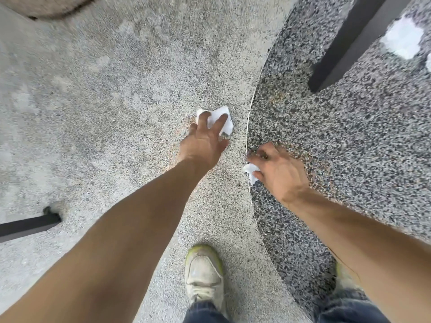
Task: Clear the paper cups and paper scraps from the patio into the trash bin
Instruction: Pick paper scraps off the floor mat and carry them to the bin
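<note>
A crumpled white paper scrap (pixel 222 118) lies on the light pebbled patio floor, left of the curved metal strip. My left hand (pixel 205 141) reaches down onto it with spread, straight fingers touching its top; the thumb lies by its lower edge. My right hand (pixel 277 170) hovers over the dark pebbled area just right of the strip, its fingers curled round a small white paper scrap (pixel 250 170). Another white scrap (pixel 403 38) lies at the far right on the dark paving. No cup or trash bin is in view.
A black post (pixel 349 43) slants across the dark paving at upper right. A black bar (pixel 28 226) ends at the left edge. The curved metal strip (pixel 250 108) divides light and dark paving. My shoe (pixel 203 273) stands below my hands.
</note>
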`<action>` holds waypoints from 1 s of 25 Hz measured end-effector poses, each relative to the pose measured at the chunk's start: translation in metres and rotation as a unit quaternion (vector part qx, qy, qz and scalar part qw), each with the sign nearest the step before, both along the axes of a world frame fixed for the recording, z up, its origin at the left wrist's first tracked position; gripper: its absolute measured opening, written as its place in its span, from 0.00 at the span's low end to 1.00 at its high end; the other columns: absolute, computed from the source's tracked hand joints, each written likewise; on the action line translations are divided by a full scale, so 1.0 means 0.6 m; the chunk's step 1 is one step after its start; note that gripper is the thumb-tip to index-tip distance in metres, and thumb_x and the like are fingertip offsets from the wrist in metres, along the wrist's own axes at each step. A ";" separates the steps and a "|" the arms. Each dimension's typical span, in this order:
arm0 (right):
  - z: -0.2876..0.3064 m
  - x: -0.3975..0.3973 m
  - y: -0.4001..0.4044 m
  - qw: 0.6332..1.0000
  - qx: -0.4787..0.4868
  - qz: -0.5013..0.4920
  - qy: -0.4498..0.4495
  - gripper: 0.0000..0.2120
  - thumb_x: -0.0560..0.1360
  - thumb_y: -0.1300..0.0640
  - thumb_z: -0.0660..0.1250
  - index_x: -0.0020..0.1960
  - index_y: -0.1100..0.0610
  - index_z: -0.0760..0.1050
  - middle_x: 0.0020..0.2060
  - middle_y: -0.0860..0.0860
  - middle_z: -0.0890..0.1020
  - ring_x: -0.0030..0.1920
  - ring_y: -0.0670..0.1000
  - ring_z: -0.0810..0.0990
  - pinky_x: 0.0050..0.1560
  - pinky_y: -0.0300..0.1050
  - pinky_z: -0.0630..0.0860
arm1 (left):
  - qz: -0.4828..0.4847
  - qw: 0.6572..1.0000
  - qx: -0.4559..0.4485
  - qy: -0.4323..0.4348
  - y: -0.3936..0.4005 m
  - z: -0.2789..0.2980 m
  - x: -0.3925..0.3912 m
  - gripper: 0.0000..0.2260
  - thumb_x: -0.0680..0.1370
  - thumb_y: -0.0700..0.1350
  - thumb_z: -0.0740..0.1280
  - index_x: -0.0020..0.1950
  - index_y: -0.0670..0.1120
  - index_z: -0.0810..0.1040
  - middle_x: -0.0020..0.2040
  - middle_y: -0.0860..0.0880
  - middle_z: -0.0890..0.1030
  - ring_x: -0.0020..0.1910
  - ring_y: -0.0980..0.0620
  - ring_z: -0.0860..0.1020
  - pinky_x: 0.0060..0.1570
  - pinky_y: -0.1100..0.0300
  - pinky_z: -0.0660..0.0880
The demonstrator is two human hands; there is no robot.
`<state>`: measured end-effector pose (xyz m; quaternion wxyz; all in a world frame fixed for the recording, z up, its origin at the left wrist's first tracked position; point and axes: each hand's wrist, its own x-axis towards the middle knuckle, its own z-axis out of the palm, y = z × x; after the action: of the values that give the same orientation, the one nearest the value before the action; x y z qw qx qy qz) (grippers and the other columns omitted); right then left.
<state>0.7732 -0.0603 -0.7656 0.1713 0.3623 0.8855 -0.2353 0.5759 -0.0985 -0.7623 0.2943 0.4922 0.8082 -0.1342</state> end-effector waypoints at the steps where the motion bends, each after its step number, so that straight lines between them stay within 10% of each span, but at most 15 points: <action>1: -0.010 0.002 -0.003 1.000 -0.002 0.011 -0.005 0.21 0.74 0.57 0.69 0.64 0.46 0.72 0.63 0.50 0.71 0.56 0.51 0.74 0.45 0.47 0.81 | -0.003 1.000 -0.002 0.009 0.005 -0.006 0.003 0.26 0.81 0.56 0.60 0.76 0.59 0.54 0.74 0.46 0.56 0.69 0.39 0.66 0.47 0.40 0.80; 7: -0.026 0.025 -0.004 0.994 -0.088 -0.063 0.034 0.17 0.75 0.61 0.56 0.60 0.50 0.73 0.58 0.44 0.75 0.58 0.47 0.73 0.61 0.50 0.75 | 0.000 0.999 0.035 0.018 0.017 -0.017 0.002 0.19 0.77 0.34 0.65 0.66 0.47 0.70 0.60 0.44 0.72 0.48 0.48 0.75 0.46 0.52 0.81; 10: 0.006 0.043 0.029 0.996 -0.040 -0.076 0.030 0.09 0.76 0.59 0.59 0.51 0.52 0.76 0.46 0.50 0.79 0.46 0.52 0.78 0.45 0.53 0.78 | 0.005 1.000 0.004 0.010 0.038 0.003 0.026 0.17 0.78 0.34 0.64 0.64 0.46 0.70 0.57 0.43 0.73 0.40 0.50 0.72 0.45 0.54 0.79; 16: 0.102 0.137 0.122 0.984 -0.018 -0.176 0.020 0.09 0.74 0.64 0.63 0.50 0.52 0.74 0.45 0.49 0.77 0.44 0.54 0.78 0.42 0.51 0.78 | -0.050 0.997 0.022 -0.048 0.117 0.074 0.145 0.11 0.80 0.41 0.61 0.62 0.50 0.67 0.57 0.50 0.71 0.42 0.54 0.72 0.38 0.69 0.74; 25: 0.221 0.329 0.283 0.934 0.030 -0.351 0.051 0.07 0.76 0.57 0.63 0.50 0.51 0.79 0.51 0.52 0.79 0.49 0.57 0.78 0.44 0.57 0.77 | -0.136 0.985 0.040 -0.100 0.303 0.228 0.352 0.20 0.80 0.41 0.63 0.70 0.56 0.63 0.63 0.49 0.71 0.46 0.49 0.80 0.47 0.55 0.81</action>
<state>0.9703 0.1096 -0.6332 0.0217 0.6430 0.7157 -0.2717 0.7868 0.0832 -0.6253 0.3331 0.6195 0.7050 -0.0901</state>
